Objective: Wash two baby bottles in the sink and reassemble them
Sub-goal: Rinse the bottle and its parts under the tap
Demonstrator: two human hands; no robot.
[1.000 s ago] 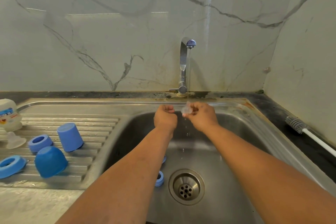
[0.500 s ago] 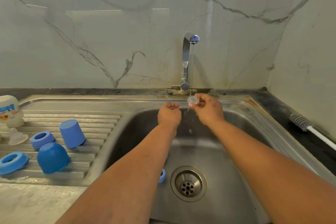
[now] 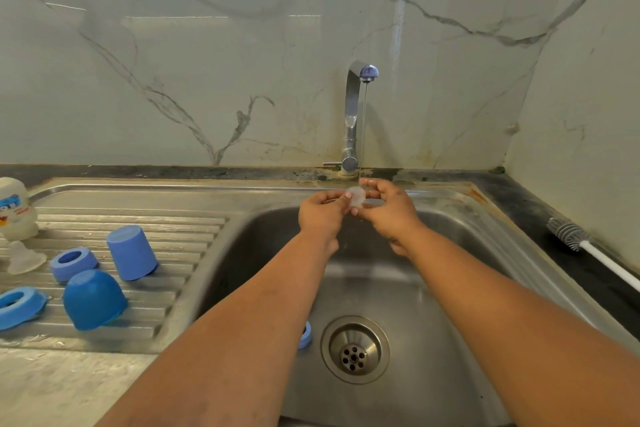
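Pinching a small clear silicone teat (image 3: 356, 196) between them under the tap's (image 3: 360, 94) thin stream, the left hand (image 3: 323, 213) and right hand (image 3: 389, 210) hold it at the sink's (image 3: 450, 305) far edge, right fingers wrapping more of it.

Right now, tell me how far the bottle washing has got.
Done, it seems: two caps, two rings, a teat and one bottle sit on the drainboard. In hand: both hands rinse a clear teat under the tap. Left: a blue part in the sink, then reassembly.
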